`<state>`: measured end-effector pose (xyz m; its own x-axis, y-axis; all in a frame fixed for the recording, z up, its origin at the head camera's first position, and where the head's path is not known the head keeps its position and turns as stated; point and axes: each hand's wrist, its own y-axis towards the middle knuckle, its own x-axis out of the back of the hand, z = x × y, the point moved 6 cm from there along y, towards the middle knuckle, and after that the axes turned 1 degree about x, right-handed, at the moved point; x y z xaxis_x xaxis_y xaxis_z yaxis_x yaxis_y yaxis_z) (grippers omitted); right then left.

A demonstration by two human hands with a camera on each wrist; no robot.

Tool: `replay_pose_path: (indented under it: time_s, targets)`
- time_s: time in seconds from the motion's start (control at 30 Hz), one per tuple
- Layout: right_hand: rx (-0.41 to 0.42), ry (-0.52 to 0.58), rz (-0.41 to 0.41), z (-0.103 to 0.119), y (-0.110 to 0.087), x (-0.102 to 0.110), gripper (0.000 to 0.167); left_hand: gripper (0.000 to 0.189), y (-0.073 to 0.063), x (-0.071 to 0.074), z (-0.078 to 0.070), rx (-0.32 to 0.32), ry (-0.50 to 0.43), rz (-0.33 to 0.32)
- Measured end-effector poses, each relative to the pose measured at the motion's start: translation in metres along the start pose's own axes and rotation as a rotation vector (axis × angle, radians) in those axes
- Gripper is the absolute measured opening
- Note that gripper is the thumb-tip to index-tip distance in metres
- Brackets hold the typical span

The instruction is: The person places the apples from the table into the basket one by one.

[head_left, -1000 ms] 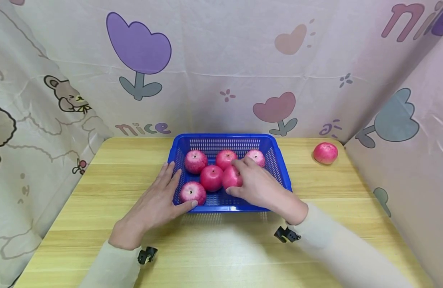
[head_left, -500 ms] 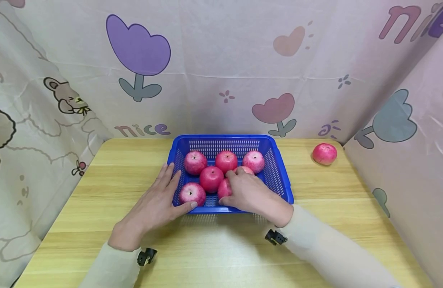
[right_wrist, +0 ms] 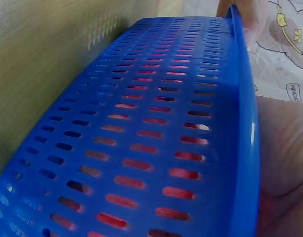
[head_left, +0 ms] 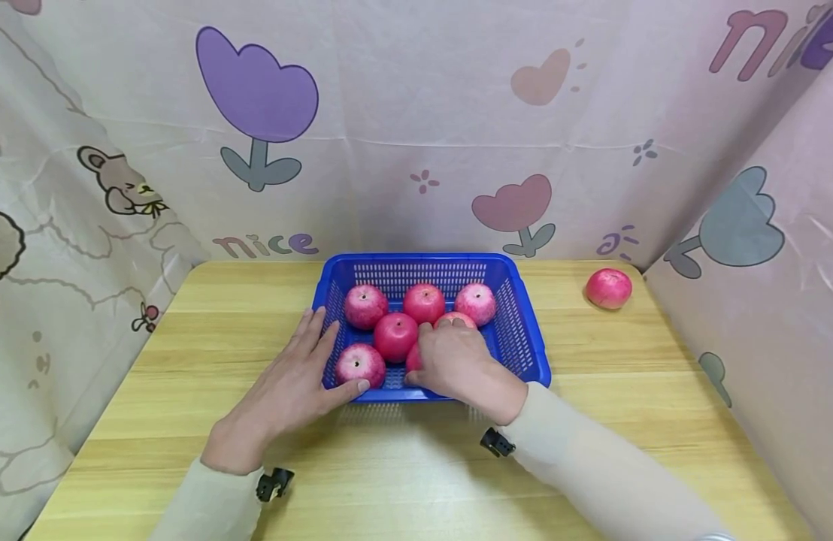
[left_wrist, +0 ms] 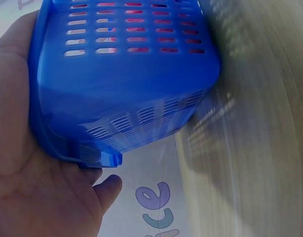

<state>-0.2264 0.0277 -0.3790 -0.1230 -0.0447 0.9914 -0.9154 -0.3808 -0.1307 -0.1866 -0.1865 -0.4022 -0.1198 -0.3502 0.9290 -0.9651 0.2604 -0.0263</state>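
Note:
Red apples with pale streaks sit in a blue plastic basket (head_left: 416, 258). My right hand (head_left: 460, 364) reaches over the basket's front rim and grips an apple (head_left: 413, 361), mostly hidden under the palm. Just beyond its knuckles shows the top of another apple (head_left: 459, 318). My left hand (head_left: 288, 387) lies along the basket's left front corner, fingers extended at the left rim and thumb over the front rim, beside an apple (head_left: 360, 365). In the left wrist view, the palm (left_wrist: 13, 148) is against the basket's rim. Through the slots in the right wrist view, red fruit (right_wrist: 178, 192) shows.
A single apple (head_left: 608, 288) lies outside the basket at the table's back right. The wooden table (head_left: 186, 330) meets a printed cloth backdrop (head_left: 389, 90) behind and at both sides. Several other apples, including a middle one (head_left: 395, 336), stand inside the basket.
My right hand has moved left and toward the basket's front wall, bringing the gripped apple along. Apples behind it have come into view. My left hand has stayed in place.

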Motion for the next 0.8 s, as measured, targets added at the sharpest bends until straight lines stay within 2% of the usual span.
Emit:
replay_pose_path:
  time_s: [0.3,0.5,0.63,0.7,0.8]
  targets:
    - [0.005,-0.088,-0.01,0.006,0.006,-0.002,0.076,0.121,0.001,0.0,0.0,0.0,-0.006,-0.001]
    - [0.0,-0.09,0.029,0.006,0.008,-0.005,0.081,0.121,0.001,0.001,-0.001,-0.01,-0.007,-0.007]
    - [0.03,-0.076,0.064,0.002,0.007,-0.004,0.086,0.12,0.0,-0.001,-0.001,-0.012,-0.003,-0.008]
    - [0.058,-0.062,0.072,0.0,0.005,-0.001,0.081,0.12,0.0,-0.001,-0.001,-0.007,0.001,-0.006]
    - [0.093,-0.032,0.072,-0.003,0.003,0.004,0.063,0.12,0.001,-0.001,-0.001,-0.002,0.021,-0.003]
